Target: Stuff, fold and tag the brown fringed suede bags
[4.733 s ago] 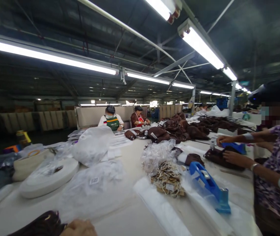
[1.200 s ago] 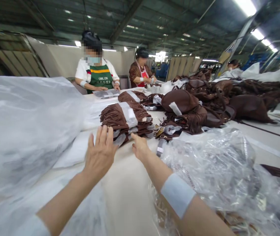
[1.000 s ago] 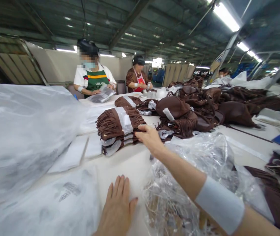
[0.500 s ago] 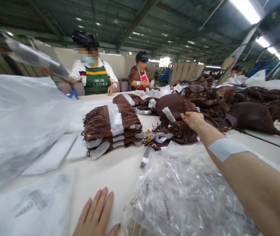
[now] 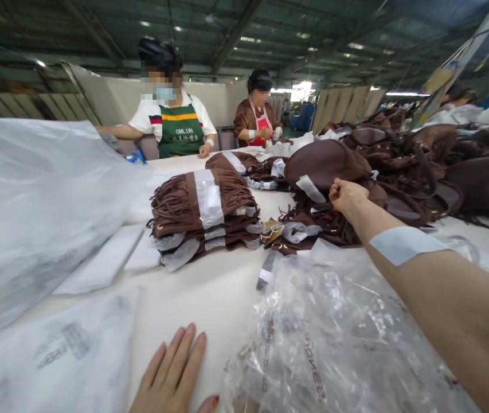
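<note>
My right hand (image 5: 348, 198) reaches across the white table with its fingers closed at the near edge of a rounded brown leather bag (image 5: 325, 163). A white paper strip (image 5: 310, 189) hangs on that bag, just left of my fingers. Below it, partly covered, lie more brown fringed bags. My left hand (image 5: 174, 373) rests flat on the table (image 5: 175, 304), fingers stretched and holding nothing. Beside it on the right is a heap of clear printed plastic bags (image 5: 334, 332). A stack of brown fringed bags (image 5: 205, 212), wrapped with a white band, stands beyond my left hand.
White printed bags (image 5: 63, 350) and a large translucent sheet (image 5: 33, 212) cover the left side. A big pile of brown bags (image 5: 433, 155) fills the right. Two co-workers, one in a green apron (image 5: 181, 132) and one in a red apron (image 5: 262, 127), are across the table.
My right hand's fingers have closed at the brown bag's edge. The view has turned slightly right. The nearer co-worker's raised plastic bag has swung down out of sight. My left hand stays flat.
</note>
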{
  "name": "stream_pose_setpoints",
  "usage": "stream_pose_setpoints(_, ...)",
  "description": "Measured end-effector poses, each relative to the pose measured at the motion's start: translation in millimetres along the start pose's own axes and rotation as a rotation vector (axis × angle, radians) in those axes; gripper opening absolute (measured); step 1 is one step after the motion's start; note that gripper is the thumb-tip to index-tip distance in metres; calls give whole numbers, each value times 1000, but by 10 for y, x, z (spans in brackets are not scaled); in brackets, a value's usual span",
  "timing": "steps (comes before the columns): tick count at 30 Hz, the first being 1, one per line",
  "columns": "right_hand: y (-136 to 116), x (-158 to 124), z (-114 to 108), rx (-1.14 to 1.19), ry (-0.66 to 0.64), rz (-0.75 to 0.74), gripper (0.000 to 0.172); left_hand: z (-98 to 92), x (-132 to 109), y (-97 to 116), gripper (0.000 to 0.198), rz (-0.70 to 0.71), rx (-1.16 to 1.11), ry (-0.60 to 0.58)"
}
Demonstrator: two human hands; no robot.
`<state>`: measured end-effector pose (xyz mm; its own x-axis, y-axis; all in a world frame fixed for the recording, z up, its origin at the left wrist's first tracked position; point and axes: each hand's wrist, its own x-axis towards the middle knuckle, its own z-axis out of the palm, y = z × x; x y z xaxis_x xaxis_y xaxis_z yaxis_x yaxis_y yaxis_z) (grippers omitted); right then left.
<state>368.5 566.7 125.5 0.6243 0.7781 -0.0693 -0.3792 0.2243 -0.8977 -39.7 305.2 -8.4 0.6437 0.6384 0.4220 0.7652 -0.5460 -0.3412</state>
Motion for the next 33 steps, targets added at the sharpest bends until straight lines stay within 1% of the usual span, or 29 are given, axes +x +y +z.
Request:
stream_pose_setpoints(3,-416,-292,153,-5,23,34,24,-64,-8,33,77,-64,-41,-11)
stream_pose_setpoints(5,-771,-553,287,7,-22,18,22,-64,-55,53,75,-84,-56,0)
stream_pose_setpoints(7,-1151,-866,414,25,-91,-16,17,-56,-85,68,65,-100,-87,12)
stream_pose_setpoints(8,-1344,-1044,469,34,-131,-36,13,-66,-78,74,59,-125,-138,-13)
stream_pose_setpoints(9,-1535,-1237,516,44,-174,-55,8,-96,-48,78,54,-171,-224,-61)
stream_pose_setpoints(10,-1721,-1446,556,55,-221,-73,9,-154,5,78,52,-237,-352,-118)
stream_pose_setpoints(11,-1901,-1671,590,64,-273,-88,16,-243,80,73,51,-350,-531,-167)
stream_pose_setpoints(12,-2070,-1909,618,72,-331,-99,23,-366,173,59,49,-491,-738,-188)
stream_pose_setpoints(13,-2223,-2158,641,76,-393,-104,28,-523,274,36,49,-636,-939,-176)
stream_pose_setpoints(14,-2356,-2414,661,78,-457,-103,31,-712,375,-1,49,-764,-1110,-134)
stream_pose_setpoints(15,-2462,-2672,676,76,-519,-96,32,-928,463,-52,52,-860,-1233,-73)
stream_pose_setpoints(16,-2539,-2929,687,72,-577,-85,31,-1165,528,-118,55,-919,-1297,-10)
stream_pose_setpoints(17,-2584,-3180,694,66,-631,-68,31,-1416,559,-196,66,-958,-1339,48)
stream_pose_setpoints(18,-2597,-3422,694,60,-679,-42,31,-1676,551,-282,72,-994,-1395,113)
stream_pose_setpoints(20,-2540,-3873,676,47,-762,42,33,-2187,412,-442,78,-1089,-1594,301)
stream_pose_setpoints(21,-2483,-4082,659,42,-797,96,35,-2427,287,-500,83,-1093,-1687,399)
stream_pose_setpoints(22,-2415,-4280,638,40,-831,153,36,-2649,133,-532,89,-1061,-1754,496)
stream_pose_setpoints(23,-2346,-4469,615,38,-865,206,37,-2852,-41,-538,99,-984,-1739,535)
stream_pose_setpoints(24,-2282,-4652,592,36,-899,247,37,-3037,-226,-518,108,-926,-1661,545)
stream_pose_setpoints(25,-2230,-4829,571,29,-937,276,36,-3206,-416,-478,116,-903,-1559,528)
stream_pose_setpoints(26,-2194,-5002,552,16,-974,295,36,-3367,-604,-425,120,-912,-1447,503)
stream_pose_setpoints(28,-2172,-5346,523,-19,-1045,303,35,-3676,-965,-311,118,-947,-1220,467)
stream_pose_setpoints(29,-2182,-5519,512,-37,-1075,297,35,-3830,-1136,-260,114,-930,-1110,445)
stream_pose_setpoints(31,-2226,-5870,489,-68,-1119,269,35,-4126,-1466,-183,103,-820,-880,392)
stream_pose_setpoints(33,-2274,-6226,462,-79,-1141,230,34,-4380,-1787,-131,101,-721,-625,320)
